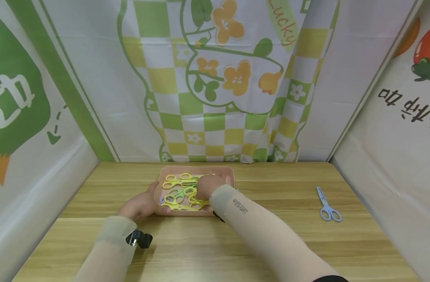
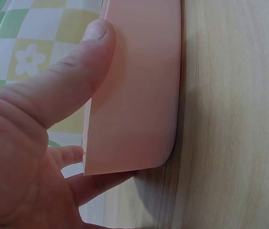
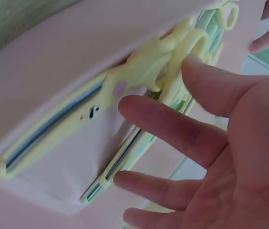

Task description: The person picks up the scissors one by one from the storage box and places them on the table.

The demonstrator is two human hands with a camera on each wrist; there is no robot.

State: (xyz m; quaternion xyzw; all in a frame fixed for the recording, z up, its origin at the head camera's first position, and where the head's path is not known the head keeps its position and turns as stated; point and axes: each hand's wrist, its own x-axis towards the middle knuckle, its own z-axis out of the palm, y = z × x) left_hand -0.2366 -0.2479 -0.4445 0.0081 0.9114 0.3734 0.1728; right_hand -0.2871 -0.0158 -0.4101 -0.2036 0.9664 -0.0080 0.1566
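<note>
A shallow pink tray (image 1: 191, 213) on the table holds several pairs of scissors, most with yellow handles and some green or blue. My left hand (image 1: 142, 205) grips the tray at its left end. In the left wrist view its thumb (image 2: 84, 71) lies along the outer wall, with other fingers round the corner. My right hand (image 1: 209, 187) is inside the tray's right part. The right wrist view shows its fingers spread beside yellow scissors (image 3: 120, 86) with a covered blade. The thumb is at a yellow handle loop; whether it presses on it is unclear.
Blue scissors (image 1: 325, 205) lie alone on the wooden table (image 1: 271, 188), to the right of the tray. A checked, flowered curtain (image 1: 218, 129) hangs behind the table, and printed white sheets stand at both sides.
</note>
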